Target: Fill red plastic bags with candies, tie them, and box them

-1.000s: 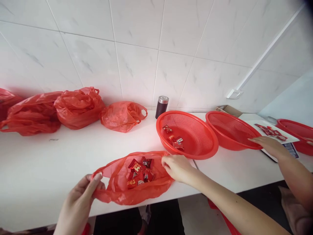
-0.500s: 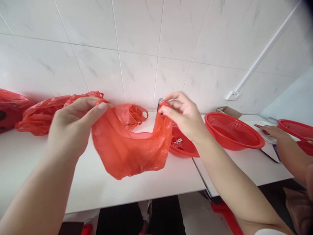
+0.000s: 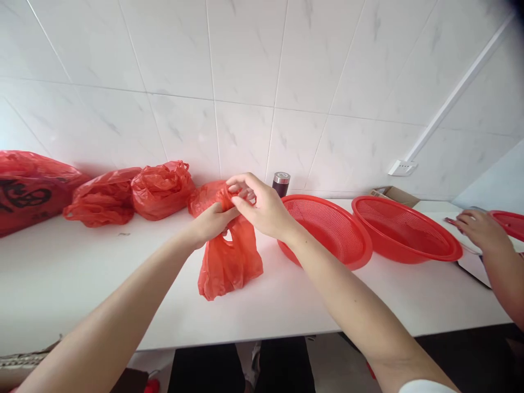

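A thin red plastic bag (image 3: pixel 231 259) hangs gathered over the white table in the middle of the head view, one handle loop showing. My left hand (image 3: pixel 215 221) is closed round the bag's upper part. Touching the top of the gathered plastic from the right is my right hand (image 3: pixel 260 204), its thumb and fingers bent around it. Behind my hands sits another red bag (image 3: pixel 200 199), partly hidden by them.
Filled red bags (image 3: pixel 161 191) line the wall at the left. On the right stand a red mesh basket (image 3: pixel 323 226), a second basket (image 3: pixel 405 229) and a dark flask (image 3: pixel 281 184). Another person's hand (image 3: pixel 477 226) holds a small red item at the far right.
My hands have come together; the bag, stretched between them before, is now bunched and hanging. The view has shifted left, showing more of the filled bags. The other person's hand has moved slightly.
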The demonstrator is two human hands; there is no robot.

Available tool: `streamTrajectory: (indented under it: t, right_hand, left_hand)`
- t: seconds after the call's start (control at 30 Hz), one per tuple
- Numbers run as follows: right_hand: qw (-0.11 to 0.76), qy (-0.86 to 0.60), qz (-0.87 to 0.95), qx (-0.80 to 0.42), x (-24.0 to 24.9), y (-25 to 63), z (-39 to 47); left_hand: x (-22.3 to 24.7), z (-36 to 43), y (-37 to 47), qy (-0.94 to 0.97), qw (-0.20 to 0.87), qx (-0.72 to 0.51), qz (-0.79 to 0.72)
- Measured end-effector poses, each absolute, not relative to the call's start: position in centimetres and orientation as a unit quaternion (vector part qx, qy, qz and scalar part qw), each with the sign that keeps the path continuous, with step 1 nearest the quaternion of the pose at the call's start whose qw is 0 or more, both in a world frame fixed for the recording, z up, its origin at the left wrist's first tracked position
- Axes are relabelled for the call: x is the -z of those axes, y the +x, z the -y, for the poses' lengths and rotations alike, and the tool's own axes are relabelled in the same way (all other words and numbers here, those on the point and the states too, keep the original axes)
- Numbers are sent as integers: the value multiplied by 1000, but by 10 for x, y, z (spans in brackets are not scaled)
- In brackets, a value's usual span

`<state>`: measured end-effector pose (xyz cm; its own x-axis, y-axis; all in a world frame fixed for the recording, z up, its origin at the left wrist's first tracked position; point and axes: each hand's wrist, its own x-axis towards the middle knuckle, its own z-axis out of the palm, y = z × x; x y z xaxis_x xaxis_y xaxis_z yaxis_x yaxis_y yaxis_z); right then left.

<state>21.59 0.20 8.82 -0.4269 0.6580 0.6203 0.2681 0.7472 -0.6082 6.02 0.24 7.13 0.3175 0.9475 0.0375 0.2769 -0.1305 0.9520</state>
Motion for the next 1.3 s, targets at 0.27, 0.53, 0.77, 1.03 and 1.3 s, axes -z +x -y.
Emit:
streamTrajectory:
  t: [0.27,0.53,0.77,1.03,1.3]
  right_hand:
    - [495,-359,735,-294,-50,231,-6]
    - [499,-304,769,-257,-57,228,36]
    - [443,-393,694,-409,-8,222,2]
    - [424,-336,690,-481,-1,222,16]
    - [570,-455,578,-366,30,234,23]
  left_hand:
    - [-62,-2,55,620,541,-338,-457]
    - [-71,0,43,732,517,-238,-374]
    - [-46,2,54,830,169,-286,-448]
    - [-10,15,57,791,72,-425,-433]
    - [57,44,-3,683,204,-405,-572]
